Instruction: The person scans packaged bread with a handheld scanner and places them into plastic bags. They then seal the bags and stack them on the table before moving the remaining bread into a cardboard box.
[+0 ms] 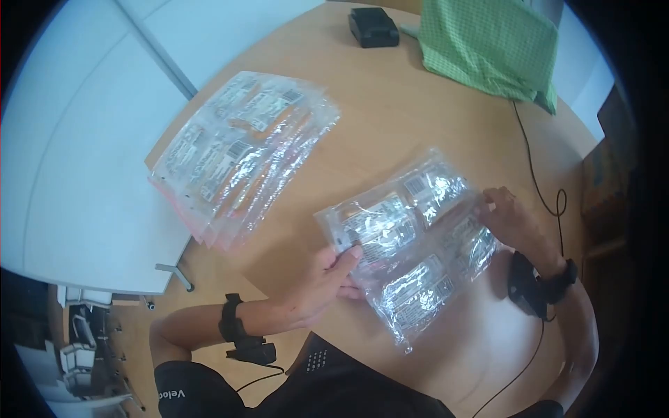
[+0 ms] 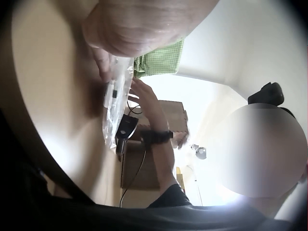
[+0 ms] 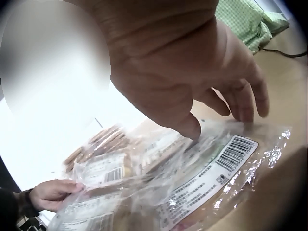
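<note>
A clear plastic sheet of joined packets with white printed labels (image 1: 380, 226) is held a little over the wooden table. My left hand (image 1: 324, 282) pinches its near-left edge, thumb on top and fingers beneath. At the right edge is my right hand (image 1: 512, 223); in the right wrist view this hand (image 3: 192, 82) has its fingers spread and loosely bent, thumb close to the plastic beside a barcode label (image 3: 211, 178). Whether it touches the plastic I cannot tell. A stack of similar packets (image 1: 240, 146) lies at the table's left side.
A black device (image 1: 374, 28) sits at the table's far edge, beside a green checked cloth (image 1: 488, 52). A black cable (image 1: 527, 150) runs down the right side. Cardboard boxes (image 1: 603, 184) stand beyond the right edge, and a white table (image 1: 77, 153) adjoins on the left.
</note>
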Available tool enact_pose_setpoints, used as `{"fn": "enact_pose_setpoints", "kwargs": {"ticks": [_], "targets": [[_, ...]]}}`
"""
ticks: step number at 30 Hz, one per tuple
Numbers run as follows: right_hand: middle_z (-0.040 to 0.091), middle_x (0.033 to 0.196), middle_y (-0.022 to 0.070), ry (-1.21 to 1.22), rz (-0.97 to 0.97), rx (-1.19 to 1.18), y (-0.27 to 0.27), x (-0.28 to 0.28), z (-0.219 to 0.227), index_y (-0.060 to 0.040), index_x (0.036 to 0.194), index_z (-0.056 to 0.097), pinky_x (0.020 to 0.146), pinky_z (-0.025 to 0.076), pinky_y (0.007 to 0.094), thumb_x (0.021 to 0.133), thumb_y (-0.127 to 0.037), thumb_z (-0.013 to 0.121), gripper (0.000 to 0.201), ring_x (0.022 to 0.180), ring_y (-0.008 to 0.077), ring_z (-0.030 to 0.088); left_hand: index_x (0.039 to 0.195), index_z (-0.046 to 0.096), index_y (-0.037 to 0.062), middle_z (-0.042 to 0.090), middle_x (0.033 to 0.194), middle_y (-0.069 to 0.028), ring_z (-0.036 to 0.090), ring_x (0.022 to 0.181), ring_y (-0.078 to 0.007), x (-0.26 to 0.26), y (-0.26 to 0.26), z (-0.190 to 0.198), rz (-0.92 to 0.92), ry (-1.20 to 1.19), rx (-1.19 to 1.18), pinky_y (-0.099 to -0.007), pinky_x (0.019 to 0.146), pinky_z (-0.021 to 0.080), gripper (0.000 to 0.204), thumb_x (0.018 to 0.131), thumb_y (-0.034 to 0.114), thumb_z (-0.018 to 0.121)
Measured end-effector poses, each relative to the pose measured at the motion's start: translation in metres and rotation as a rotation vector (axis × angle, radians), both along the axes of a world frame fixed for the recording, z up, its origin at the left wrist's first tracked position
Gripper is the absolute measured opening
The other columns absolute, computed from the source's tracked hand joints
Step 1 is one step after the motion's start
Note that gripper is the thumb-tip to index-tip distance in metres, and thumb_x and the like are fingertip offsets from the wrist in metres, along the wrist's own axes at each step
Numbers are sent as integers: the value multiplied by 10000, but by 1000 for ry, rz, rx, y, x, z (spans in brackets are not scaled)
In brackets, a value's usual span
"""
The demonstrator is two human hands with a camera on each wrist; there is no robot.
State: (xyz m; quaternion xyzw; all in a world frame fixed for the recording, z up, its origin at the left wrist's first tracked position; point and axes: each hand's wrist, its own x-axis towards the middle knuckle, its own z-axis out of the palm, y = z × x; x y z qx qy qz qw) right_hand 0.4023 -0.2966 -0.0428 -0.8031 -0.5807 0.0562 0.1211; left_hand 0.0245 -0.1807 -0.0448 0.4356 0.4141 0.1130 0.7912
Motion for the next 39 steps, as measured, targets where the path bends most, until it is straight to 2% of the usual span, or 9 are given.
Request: {"fn": "enact_pose_setpoints", "kwargs": {"ticks": [7,14,16,20,27,30,32,34,39], "targets": [[628,779,-2,707,-200,117,22,0,34,24,957,716,697,461,288,984,-242,749,269,770,70,549,1301,614,-16,734,1146,-129,766,977,-220,-9,29,57,-82,-37,195,-336,814,631,386,1128,324,558],[647,816,9,853,242,541,184,-96,136,-32,1050,709,660,495,327,1035,-235,657,210,735,111,585,1073,642,34,758,1155,-182,758,893,-166,-124,129,144,317,13,689,-297,664,599,246,1092,279,629],[759,872,31,670,95,590,258,-133,144,-82,1045,796,704,565,333,958,-259,699,219,760,146,687,1302,579,-39,731,1261,-207,750,973,-168,-142,154,150,420,-22,748,-282,762,612,379,1093,275,617],[758,970,268,491,317,659,368,-164,72,-8,926,789,837,591,478,864,-194,636,249,903,465,727,1340,571,-61,719,1265,-196,734,1036,-191,-199,221,99,411,25,702,-316,855,604,412,1093,266,614],[725,919,219,383,196,900,394,-180,21,-24,800,735,805,553,517,815,-103,646,120,898,416,682,1137,645,30,605,946,6,585,830,-103,-229,225,63,376,301,682,-279,755,512,348,1057,368,668],[705,1047,230,357,11,616,361,-187,37,-31,888,704,832,574,503,785,-182,780,198,961,401,691,1467,569,166,588,1066,41,528,880,-49,-261,237,55,653,629,861,-250,750,466,418,1083,329,550],[689,1096,248,390,305,607,261,-185,75,-10,901,688,839,581,483,532,-339,960,564,1009,430,686,1524,508,74,548,1086,0,493,851,-109,-260,215,53,862,398,1465,-285,761,450,499,1095,328,494],[644,933,220,318,520,699,157,-181,88,2,862,637,692,546,468,794,-168,728,205,878,409,661,1480,514,-16,596,1300,-123,575,1111,-232,-230,157,68,805,248,1593,-387,981,471,497,1059,241,570],[673,923,95,-324,394,604,-60,-130,117,-20,1020,673,586,543,382,793,-81,688,235,737,264,664,1300,644,-62,638,1363,-252,601,1289,-426,-77,27,57,-187,-60,1763,-531,1106,476,346,1065,192,627]]}}
